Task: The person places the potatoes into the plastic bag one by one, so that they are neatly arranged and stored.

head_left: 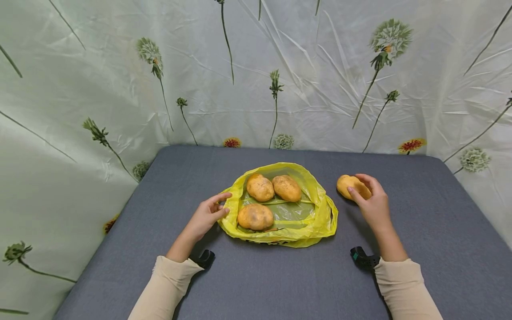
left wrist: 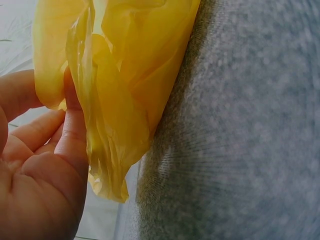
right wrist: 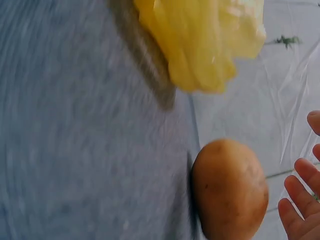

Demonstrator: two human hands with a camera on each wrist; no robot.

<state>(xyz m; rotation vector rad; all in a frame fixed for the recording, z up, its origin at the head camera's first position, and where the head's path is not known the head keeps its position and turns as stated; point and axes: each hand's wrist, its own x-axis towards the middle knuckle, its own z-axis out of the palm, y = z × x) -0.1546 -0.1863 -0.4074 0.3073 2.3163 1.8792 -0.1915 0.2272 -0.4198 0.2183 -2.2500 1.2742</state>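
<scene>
A yellow plastic bag (head_left: 326,213) lies spread with its mouth facing up. Inside it rest a potato (head_left: 260,187) at the back left, another potato (head_left: 287,188) beside it, and a third potato (head_left: 256,217) nearer the front. My left hand (head_left: 208,217) pinches the bag's left rim between thumb and fingers; the left wrist view shows the yellow film (left wrist: 125,95) between them. To the right of the bag, a fourth potato (head_left: 347,186) sits on the table. Over it is my right hand (head_left: 374,202), its fingers spread and apart from the potato (right wrist: 230,190) in the right wrist view.
The table has a grey cloth top (head_left: 280,284). Behind and to the left hangs a pale curtain (head_left: 240,111) printed with dandelions, meeting the table's far edge. A black wrist device (head_left: 364,258) sits on the right wrist, another black device (head_left: 206,258) on the left.
</scene>
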